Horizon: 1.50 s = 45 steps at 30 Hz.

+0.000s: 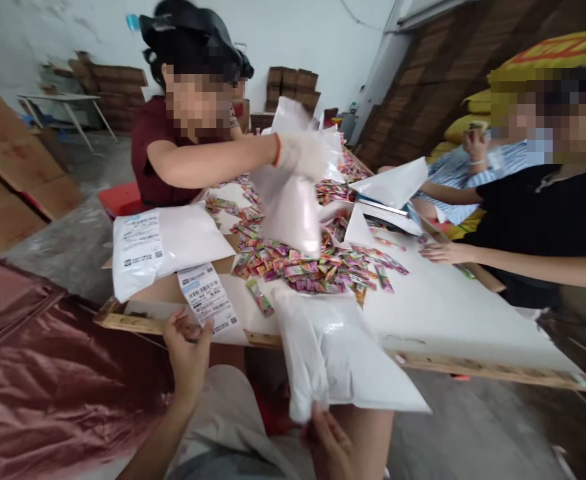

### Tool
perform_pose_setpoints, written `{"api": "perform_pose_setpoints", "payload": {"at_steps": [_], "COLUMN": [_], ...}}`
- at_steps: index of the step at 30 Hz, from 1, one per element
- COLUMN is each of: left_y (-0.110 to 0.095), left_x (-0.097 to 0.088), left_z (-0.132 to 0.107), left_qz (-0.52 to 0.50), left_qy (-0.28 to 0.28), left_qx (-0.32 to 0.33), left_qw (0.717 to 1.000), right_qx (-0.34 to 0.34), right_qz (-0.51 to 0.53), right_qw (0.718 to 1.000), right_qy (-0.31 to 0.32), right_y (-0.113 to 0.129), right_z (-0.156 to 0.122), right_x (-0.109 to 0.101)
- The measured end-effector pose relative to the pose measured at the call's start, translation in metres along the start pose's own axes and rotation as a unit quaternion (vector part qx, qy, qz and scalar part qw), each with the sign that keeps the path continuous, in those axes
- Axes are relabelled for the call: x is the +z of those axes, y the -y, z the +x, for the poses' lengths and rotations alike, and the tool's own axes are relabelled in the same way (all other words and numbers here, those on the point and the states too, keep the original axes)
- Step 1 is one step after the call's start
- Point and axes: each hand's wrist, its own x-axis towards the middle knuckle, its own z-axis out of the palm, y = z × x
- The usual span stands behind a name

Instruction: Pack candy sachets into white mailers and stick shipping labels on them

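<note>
My left hand (pixel 187 350) pinches the lower end of a strip of shipping labels (pixel 207 297) that lies on the near table edge. My right hand (pixel 330 443) grips the bottom of a white plastic mailer bag (pixel 337 353), which hangs over the table's front edge toward my lap. Just beyond the bag lies a heap of small colourful candy packets (pixel 317 263) on the white table top (pixel 443 313).
A stack of labelled white mailers (pixel 163 243) sits at the left of the table. Across it, a person in a dark red top holds up a white bag (pixel 290 200) with a gloved hand. On the right, another person's arm (pixel 513 260) rests on the table. Reddish sheeting (pixel 43 373) lies at lower left.
</note>
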Motion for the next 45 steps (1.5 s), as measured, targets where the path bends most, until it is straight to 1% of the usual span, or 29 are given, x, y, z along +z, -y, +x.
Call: {"api": "perform_pose_setpoints", "payload": {"at_steps": [1,3,4,5,6,8,10,11,14,16,17,19,20,23,25,27,28,30,31,33,34,35,36,37,38,39,41,43,45], "left_y": [0.000,-0.003,-0.005,-0.008,-0.010,-0.015,-0.014,-0.013,-0.007,-0.007,-0.009,-0.016,-0.020,-0.027,-0.027,-0.022,-0.019,-0.012,-0.008,-0.002,0.000,0.001,0.001,0.001,0.000,-0.001,-0.001,0.002,0.008], "left_x": [-0.003,-0.007,-0.009,-0.011,-0.015,-0.026,-0.040,-0.047,-0.063,-0.067,-0.066,-0.061,-0.057,-0.044,-0.038,-0.035,-0.035,-0.036,-0.036,-0.037,-0.038,-0.039,-0.041,-0.044,-0.046,-0.050,-0.057,-0.064,-0.070], "left_z": [0.011,0.027,0.031,0.031,0.029,0.020,0.010,0.007,0.005,0.011,0.016,0.028,0.033,0.044,0.046,0.046,0.047,0.048,0.050,0.054,0.056,0.059,0.060,0.062,0.063,0.064,0.066,0.068,0.072], "left_qz": [-0.004,-0.018,-0.024,-0.025,-0.022,-0.009,0.003,0.010,0.028,-0.027,-0.082,-0.193,-0.224,-0.202,-0.180,-0.173,-0.172,-0.162,-0.156,-0.146,-0.143,-0.141,-0.137,-0.126,-0.111,-0.096,-0.063,-0.027,0.018], "left_qy": [0.014,0.074,0.101,0.118,0.125,0.122,0.136,0.153,0.204,0.203,0.188,0.158,0.148,0.141,0.134,0.131,0.128,0.124,0.124,0.122,0.118,0.110,0.108,0.111,0.123,0.143,0.180,0.195,0.189], "left_qx": [-0.006,-0.023,-0.027,-0.026,-0.020,-0.004,0.006,0.009,-0.001,-0.061,-0.108,-0.194,-0.224,-0.288,-0.327,-0.344,-0.348,-0.350,-0.347,-0.332,-0.320,-0.309,-0.307,-0.313,-0.317,-0.318,-0.315,-0.313,-0.316], "left_qw": [1.000,0.997,0.994,0.992,0.992,0.992,0.991,0.988,0.979,0.977,0.973,0.949,0.937,0.925,0.918,0.913,0.913,0.914,0.916,0.924,0.929,0.934,0.936,0.935,0.934,0.932,0.930,0.929,0.930], "right_qx": [0.008,0.021,0.013,-0.010,-0.048,-0.152,-0.250,-0.290,-0.381,-0.408,-0.407,-0.389,-0.380,-0.370,-0.374,-0.382,-0.386,-0.396,-0.397,-0.395,-0.386,-0.390,-0.387,-0.352,-0.299,-0.238,-0.177,-0.175,-0.193], "right_qz": [-0.008,-0.028,-0.045,-0.067,-0.092,-0.143,-0.186,-0.206,-0.266,-0.292,-0.300,-0.312,-0.322,-0.373,-0.409,-0.422,-0.414,-0.357,-0.310,-0.199,-0.154,-0.121,-0.113,-0.153,-0.230,-0.315,-0.393,-0.435,-0.502], "right_qw": [0.999,0.987,0.980,0.976,0.975,0.971,0.949,0.933,0.882,0.861,0.859,0.863,0.863,0.846,0.827,0.818,0.821,0.841,0.857,0.892,0.908,0.913,0.909,0.911,0.909,0.900,0.883,0.860,0.826], "right_qy": [0.049,0.156,0.195,0.209,0.195,0.116,0.052,0.046,0.081,0.084,0.080,0.077,0.082,0.091,0.089,0.082,0.079,0.092,0.105,0.095,0.054,-0.031,-0.104,-0.150,-0.177,-0.182,-0.187,-0.200,-0.170], "right_y": [0.007,0.030,0.046,0.065,0.084,0.122,0.150,0.158,0.161,0.154,0.150,0.144,0.142,0.134,0.128,0.126,0.128,0.144,0.157,0.192,0.209,0.224,0.234,0.239,0.238,0.232,0.210,0.184,0.164], "right_z": [0.001,0.001,0.002,0.004,0.009,0.024,0.043,0.052,0.070,0.073,0.073,0.074,0.075,0.084,0.089,0.086,0.080,0.063,0.055,0.045,0.047,0.055,0.067,0.083,0.100,0.117,0.142,0.151,0.147], "right_x": [0.014,0.041,0.052,0.062,0.071,0.087,0.101,0.108,0.124,0.130,0.132,0.135,0.137,0.142,0.147,0.149,0.148,0.137,0.126,0.094,0.074,0.053,0.032,0.013,-0.003,-0.015,-0.028,-0.029,-0.024]}}
